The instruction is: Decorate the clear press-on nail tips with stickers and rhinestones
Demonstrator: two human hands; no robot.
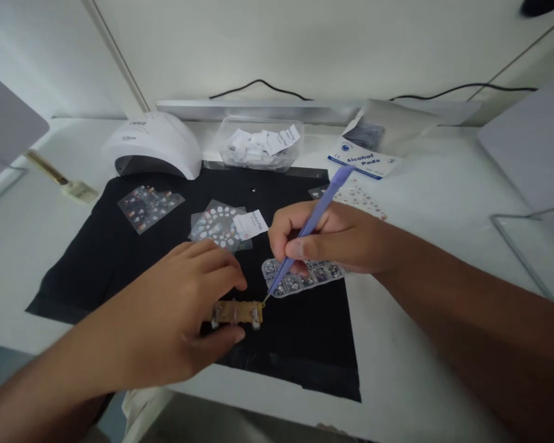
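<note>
My left hand (191, 301) curls round the left end of a small gold-brown strip (237, 312), its thumb and index finger on either side. Parts of its grip are hidden behind the fingers. Shiny silvery bits sit on the strip near both ends. In my right hand (323, 237), held like a pen, are slim purple tweezers (317, 212). Their thin tip points down at the strip's right end, beside a small yellow-green spot. Whether the tip grips anything is too small to tell. Behind the tip, partly under my right hand, lies a clear compartment case (307, 282) of small gems.
A black mat (300, 351) covers part of the white table. Sticker sheets (151, 206) and a white packet (250, 225) lie on it. Behind are a white nail lamp (152, 141), a clear tub (261, 147) of packets and an alcohol pad box (364, 161). A brush (76, 189) lies left.
</note>
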